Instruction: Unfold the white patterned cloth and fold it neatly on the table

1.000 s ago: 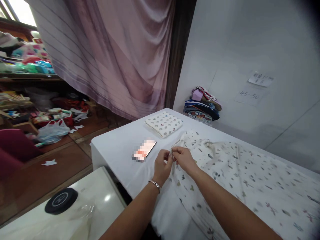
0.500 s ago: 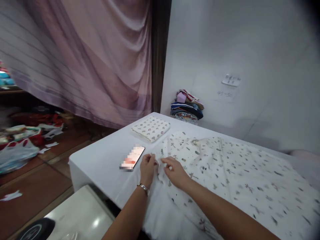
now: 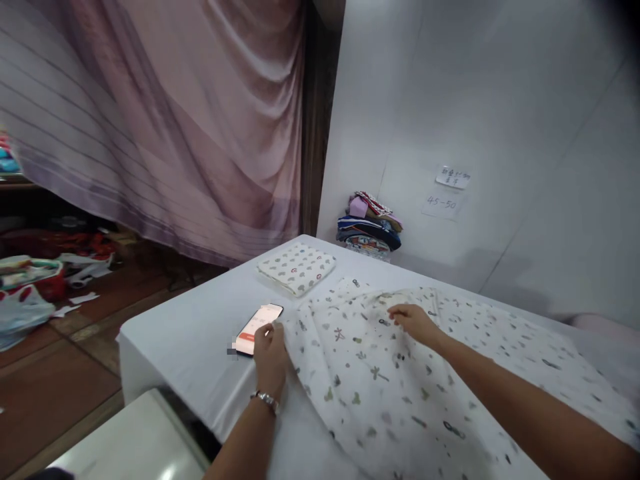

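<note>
A white cloth with small green and brown prints (image 3: 370, 373) lies spread and rumpled over the right part of the white-covered table. My left hand (image 3: 270, 353) pinches its left corner, right beside a lit phone (image 3: 257, 327). A silver bracelet is on the left wrist. Over the cloth's raised middle is my right hand (image 3: 413, 323), its fingers pressed together on a bit of the fabric. Behind the phone sits a folded cloth with a grey and red pattern (image 3: 297, 268).
The white tabletop (image 3: 175, 333) reaches to the left edge. A stack of folded fabrics (image 3: 370, 223) stands behind it by the wall. A pink curtain (image 3: 225, 133) hangs at back left. Bags (image 3: 25, 313) lie on the floor; a pale glossy surface (image 3: 130, 440) is at lower left.
My hands have moved apart, the left toward the phone with the cloth's corner, the right to the right and farther back. The cloth's left part is now pulled out flatter. The view has shifted slightly.
</note>
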Demonstrator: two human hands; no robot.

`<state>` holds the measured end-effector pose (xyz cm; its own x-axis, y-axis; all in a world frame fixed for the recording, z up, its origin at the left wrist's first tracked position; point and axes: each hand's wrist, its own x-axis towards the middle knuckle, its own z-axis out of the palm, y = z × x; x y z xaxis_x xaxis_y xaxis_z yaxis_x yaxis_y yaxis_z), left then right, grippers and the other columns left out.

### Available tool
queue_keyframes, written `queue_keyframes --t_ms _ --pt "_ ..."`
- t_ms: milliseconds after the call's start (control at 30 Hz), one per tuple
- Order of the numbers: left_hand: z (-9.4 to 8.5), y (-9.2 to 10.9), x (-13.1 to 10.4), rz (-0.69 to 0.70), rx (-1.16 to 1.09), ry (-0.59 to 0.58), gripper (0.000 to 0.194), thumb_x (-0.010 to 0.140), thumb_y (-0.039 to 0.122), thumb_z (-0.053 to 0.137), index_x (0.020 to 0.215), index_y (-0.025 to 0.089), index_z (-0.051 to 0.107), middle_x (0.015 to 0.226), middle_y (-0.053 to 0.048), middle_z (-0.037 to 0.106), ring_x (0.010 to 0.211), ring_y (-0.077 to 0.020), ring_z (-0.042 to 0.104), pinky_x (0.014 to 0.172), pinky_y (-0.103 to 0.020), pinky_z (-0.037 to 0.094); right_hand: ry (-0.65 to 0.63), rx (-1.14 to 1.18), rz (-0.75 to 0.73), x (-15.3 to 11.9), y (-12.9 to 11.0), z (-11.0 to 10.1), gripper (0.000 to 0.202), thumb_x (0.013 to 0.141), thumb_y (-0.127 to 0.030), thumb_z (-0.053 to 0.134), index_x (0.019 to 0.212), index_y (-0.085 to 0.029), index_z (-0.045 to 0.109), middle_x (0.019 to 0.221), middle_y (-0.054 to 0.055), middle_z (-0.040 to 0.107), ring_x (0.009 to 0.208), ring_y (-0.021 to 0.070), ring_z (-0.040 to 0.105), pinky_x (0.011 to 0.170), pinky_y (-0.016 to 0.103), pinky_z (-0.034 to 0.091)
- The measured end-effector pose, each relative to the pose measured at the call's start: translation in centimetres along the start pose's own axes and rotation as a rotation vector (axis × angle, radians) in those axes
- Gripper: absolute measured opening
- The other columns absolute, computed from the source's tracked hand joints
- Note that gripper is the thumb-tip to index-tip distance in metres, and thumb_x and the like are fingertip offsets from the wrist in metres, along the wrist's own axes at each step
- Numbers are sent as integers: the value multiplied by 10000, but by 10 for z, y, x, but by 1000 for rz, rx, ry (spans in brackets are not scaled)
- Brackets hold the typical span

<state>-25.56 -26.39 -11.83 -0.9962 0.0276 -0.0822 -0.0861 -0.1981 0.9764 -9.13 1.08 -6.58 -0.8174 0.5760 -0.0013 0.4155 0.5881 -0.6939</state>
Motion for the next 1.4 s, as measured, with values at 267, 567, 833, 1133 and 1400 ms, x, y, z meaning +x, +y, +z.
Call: queue_keyframes --t_ms 267,567,833,1133,1400 --pt "5 -3 -8 156 101 -127 588 723 536 571 1182 183 471 531 87 419 437 -71 339 422 -177 309 19 -394 24 150 -9 19 308 800 -195 454 1006 -157 679 1040 71 671 982 196 594 837 259 435" --pt "15 -8 -22 192 190 -42 521 733 525 579 1131 190 540 668 12 583 580 -107 526 541 -186 437 -116 -647 35 237 -20 63 187 632 -197 659 801 -121 688 821 120 678 847 252 613 710 272 443" --pt "14 -2 -25 184 161 45 550 726 537 593 1137 176 547 629 16 544 590 -110 533 513 -172 447 290 -498 -746 177 -48 56 179 822 -168 427 906 -170 585 952 98 594 957 218 498 853 353 357" --pt "-1 -9 -19 303 230 -151 466 801 432 538 1178 164 483 566 53 436 472 -80 414 400 -157 342 -308 -328 -866 40 3 66 165 875 -202 415 911 -191 576 876 89 593 833 186 522 767 342 409" --pt "2 -11 -19 379 243 -168 425 819 401 510 1168 158 493 624 42 462 495 -67 368 444 -165 321 -144 -285 -228 76 -46 70 285 858 -398 420 686 -204 539 704 18 599 663 162 550 608 272 389"
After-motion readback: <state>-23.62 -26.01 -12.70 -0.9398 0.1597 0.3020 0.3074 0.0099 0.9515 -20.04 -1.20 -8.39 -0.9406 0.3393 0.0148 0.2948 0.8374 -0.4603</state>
